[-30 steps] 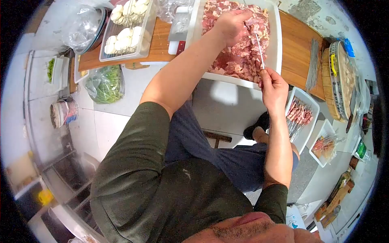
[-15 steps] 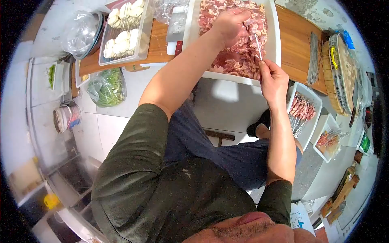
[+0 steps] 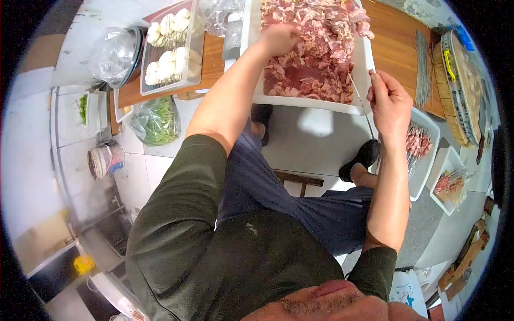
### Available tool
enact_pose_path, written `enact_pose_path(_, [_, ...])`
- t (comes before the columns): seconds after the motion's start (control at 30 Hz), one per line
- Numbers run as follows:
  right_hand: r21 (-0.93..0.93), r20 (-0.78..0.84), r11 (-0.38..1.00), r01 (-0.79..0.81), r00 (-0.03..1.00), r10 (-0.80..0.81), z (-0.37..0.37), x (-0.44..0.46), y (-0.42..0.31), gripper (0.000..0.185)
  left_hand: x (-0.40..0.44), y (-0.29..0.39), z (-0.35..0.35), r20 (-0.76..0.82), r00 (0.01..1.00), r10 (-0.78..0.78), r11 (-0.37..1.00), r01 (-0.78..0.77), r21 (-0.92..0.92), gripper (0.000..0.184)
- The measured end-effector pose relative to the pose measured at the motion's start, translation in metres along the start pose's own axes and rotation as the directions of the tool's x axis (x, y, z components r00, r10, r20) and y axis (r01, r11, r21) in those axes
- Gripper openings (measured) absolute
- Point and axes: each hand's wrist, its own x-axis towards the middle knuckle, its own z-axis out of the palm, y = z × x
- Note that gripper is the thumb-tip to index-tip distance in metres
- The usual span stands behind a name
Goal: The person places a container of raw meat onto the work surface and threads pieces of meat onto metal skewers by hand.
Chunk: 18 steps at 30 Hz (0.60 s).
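My left hand [image 3: 280, 39] is over the left part of a white tub [image 3: 300, 104] of raw meat pieces [image 3: 316, 59]. Its fingers are curled down at the meat, and whether they pinch a piece is too small to tell. At the tub's right edge, my right hand [image 3: 391, 99] grips a metal skewer [image 3: 371, 60] between thumb and fingers. Several meat pieces [image 3: 362, 24] are threaded on the skewer's far part, above the tub's right rim. Another thin metal skewer [image 3: 363, 107] slants down beside my right hand, one end at the meat.
Bare skewers [image 3: 422, 72] lie on the wooden board [image 3: 391, 40] at right, near a round chopping block [image 3: 461, 85]. Filled skewers [image 3: 416, 142] sit in a white tray [image 3: 432, 124]. At left are a clear box [image 3: 198, 53] of white pieces and bagged greens [image 3: 156, 120].
My right hand has moved right with the skewer, out to the tub's edge. My left hand has come off the skewered meat and shifted left and down to the loose meat.
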Motion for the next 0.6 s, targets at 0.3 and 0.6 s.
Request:
enact_pose_path(0.3, [-0.037, -0.030, 0.999, 0.036, 0.999, -0.037, -0.016, -0.003, 0.006, 0.022, 0.014, 0.005, 0.048, 0.153, 0.930, -0.335, 0.921, 0.289, 0.262, 0.036])
enact_pose_path(0.6, [-0.063, -0.046, 0.992, 0.106, 0.993, -0.109, -0.020, -0.005, 0.009, 0.022, 0.002, 0.028, 0.006, 0.138, 0.934, -0.328, 0.945, 0.326, 0.035, 0.029])
